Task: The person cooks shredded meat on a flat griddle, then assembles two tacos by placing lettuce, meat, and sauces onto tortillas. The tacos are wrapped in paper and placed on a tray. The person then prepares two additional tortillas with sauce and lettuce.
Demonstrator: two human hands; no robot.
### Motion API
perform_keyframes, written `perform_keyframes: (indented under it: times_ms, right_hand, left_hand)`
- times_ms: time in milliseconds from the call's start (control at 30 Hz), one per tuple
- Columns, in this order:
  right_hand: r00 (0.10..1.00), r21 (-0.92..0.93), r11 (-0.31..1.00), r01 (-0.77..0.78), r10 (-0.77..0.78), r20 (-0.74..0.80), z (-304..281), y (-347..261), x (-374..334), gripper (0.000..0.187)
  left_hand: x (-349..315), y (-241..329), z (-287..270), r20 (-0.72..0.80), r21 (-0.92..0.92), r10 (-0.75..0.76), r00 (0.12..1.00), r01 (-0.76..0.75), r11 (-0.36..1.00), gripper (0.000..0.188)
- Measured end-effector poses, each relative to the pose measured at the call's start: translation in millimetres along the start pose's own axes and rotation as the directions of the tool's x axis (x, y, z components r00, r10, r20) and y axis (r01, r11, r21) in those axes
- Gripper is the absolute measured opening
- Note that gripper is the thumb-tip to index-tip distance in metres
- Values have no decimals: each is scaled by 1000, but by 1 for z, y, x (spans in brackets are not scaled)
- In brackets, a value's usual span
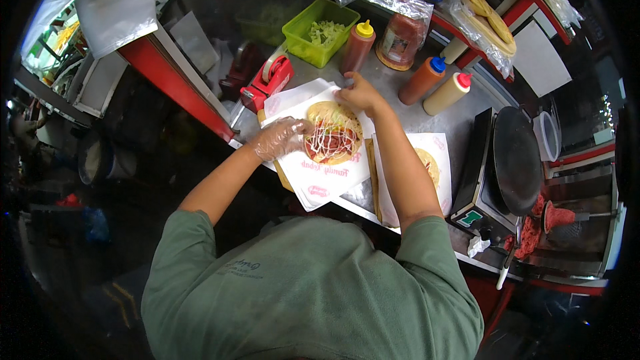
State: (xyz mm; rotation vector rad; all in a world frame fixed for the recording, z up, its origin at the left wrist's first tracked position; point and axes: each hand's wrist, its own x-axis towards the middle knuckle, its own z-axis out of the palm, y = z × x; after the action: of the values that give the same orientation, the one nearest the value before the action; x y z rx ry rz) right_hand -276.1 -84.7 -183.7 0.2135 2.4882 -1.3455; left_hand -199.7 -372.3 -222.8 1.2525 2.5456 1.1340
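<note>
Flatbread [333,133], long axis up-down, between left hand [280,137] and right hand [361,95]

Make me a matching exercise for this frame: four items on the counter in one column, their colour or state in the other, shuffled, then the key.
Items
1. Left hand
2. Tape dispenser
3. Tub of shredded greens
4. Flatbread under the hands

Descriptions
A. Lime green
B. Topped with red filling and white drizzle
C. Wears a clear plastic glove
D. Red

Pairs: 1-C, 2-D, 3-A, 4-B
</note>
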Motion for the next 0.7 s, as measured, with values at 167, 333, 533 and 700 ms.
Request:
perform_keyframes:
  times_ms: [167,333,533,700]
  right_hand:
    - [985,-5,988,157,-157,70,2,3,2,33]
    - [910,-61,908,414,-413,38,-5,-4,-27,24]
    - [798,-289,787,545,-593,-109,12,-7,-100,17]
    - [816,-313,823,474,-544,-195,43,17,-121,16]
  left_hand:
    - [11,-22,26,-90,202,-219,972,233,951,23]
    - [32,1,40,-323,406,-29,946,166,899,9]
    - [18,40,35,-255,520,250,934,-86,850,25]
    - [12,44,38,-233,487,109,966,18,873,32]
